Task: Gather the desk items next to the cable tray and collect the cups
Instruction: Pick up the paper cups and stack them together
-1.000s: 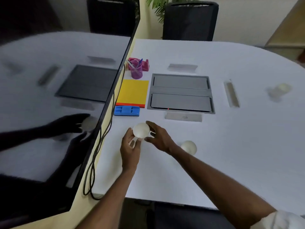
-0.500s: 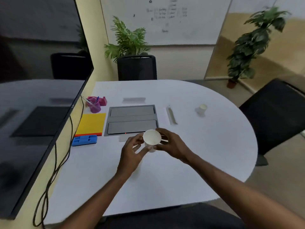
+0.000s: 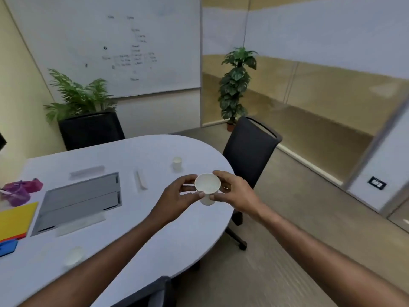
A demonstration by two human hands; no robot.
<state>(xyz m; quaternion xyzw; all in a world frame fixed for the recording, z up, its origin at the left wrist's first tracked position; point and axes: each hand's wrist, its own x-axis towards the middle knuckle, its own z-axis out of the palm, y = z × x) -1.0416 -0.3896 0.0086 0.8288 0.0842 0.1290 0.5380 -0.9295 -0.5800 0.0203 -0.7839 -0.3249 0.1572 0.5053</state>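
Both hands hold one white paper cup [image 3: 207, 186] upright above the table's right end: my left hand [image 3: 177, 197] grips its left side, my right hand [image 3: 234, 193] its right side. A second white cup [image 3: 177, 163] stands on the table just beyond them. A third cup [image 3: 74, 258] stands near the front edge, blurred, left of my left forearm. The grey cable tray [image 3: 79, 201] is sunk into the table at left. Beside it lie a yellow pad [image 3: 15, 220], a blue stapler-like item [image 3: 7, 247] and a purple pen holder [image 3: 17, 194].
A pink tape dispenser [image 3: 34, 185] sits behind the pen holder. The white oval table [image 3: 137, 235] ends just right of my hands. Black chairs stand at the right end [image 3: 250, 154], behind the table [image 3: 90, 129] and at the front edge [image 3: 152, 291]. Potted plants [image 3: 236, 85] stand along the walls.
My view has swung right and up, from the desk items toward the table's right end. Both hands carried the cup rightward with it, closer to the far cup.
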